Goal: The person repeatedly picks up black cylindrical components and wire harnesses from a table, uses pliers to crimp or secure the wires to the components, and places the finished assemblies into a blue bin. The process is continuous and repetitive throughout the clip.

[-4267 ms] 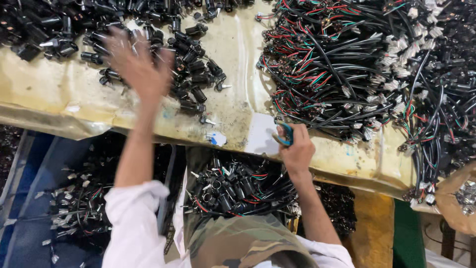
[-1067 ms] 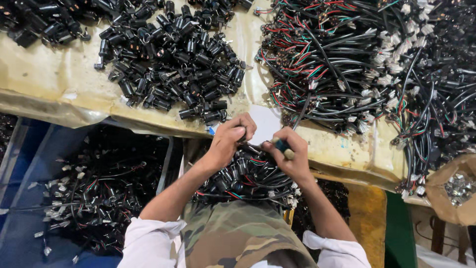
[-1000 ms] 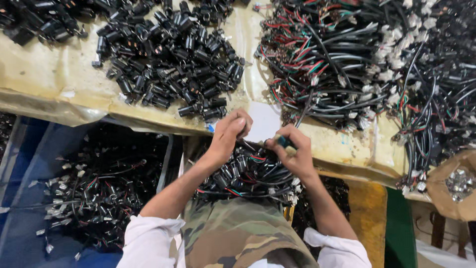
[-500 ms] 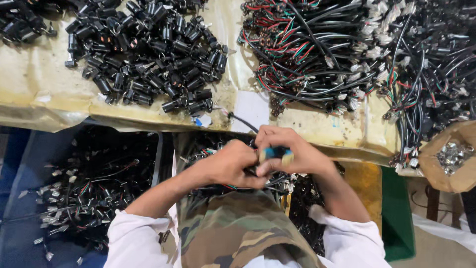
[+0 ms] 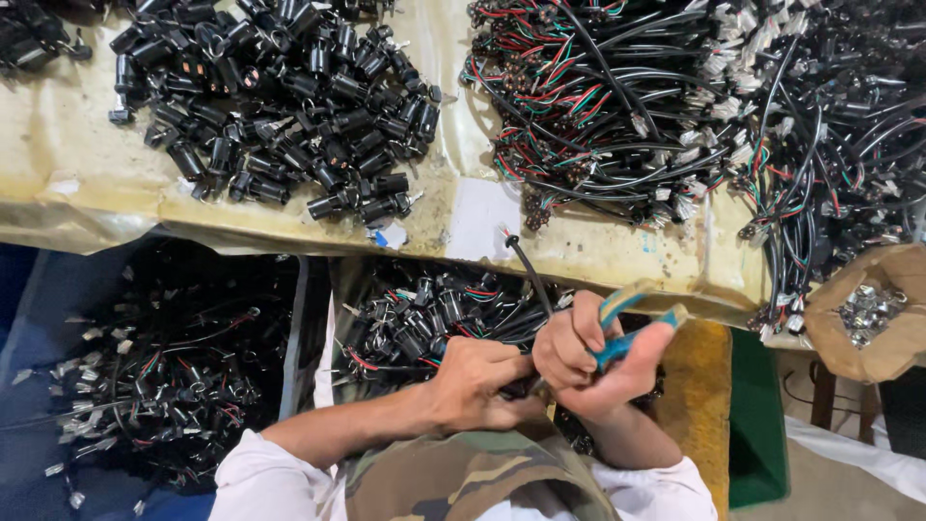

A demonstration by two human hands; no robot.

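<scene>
My right hand (image 5: 590,365) grips blue-handled pliers (image 5: 632,328), their handles sticking up to the right. My left hand (image 5: 477,384) is closed on a black cable piece right beside the pliers' jaws, which are hidden between the hands. A black cable (image 5: 529,275) with a bare tip rises from the hands toward the bench edge. Both hands are over my lap, just above a pile of finished black connectors with wires (image 5: 424,314).
On the yellowish bench (image 5: 68,174) lie a heap of black cylindrical connectors (image 5: 280,106) and bundles of black, red and green wires (image 5: 627,106). A dark bin of wired parts (image 5: 154,376) sits lower left. A brown bag of small metal pieces (image 5: 868,309) stands right.
My left hand came back from the connector heap to my lap. Both hands met and moved down, and the pliers now close beside the cable.
</scene>
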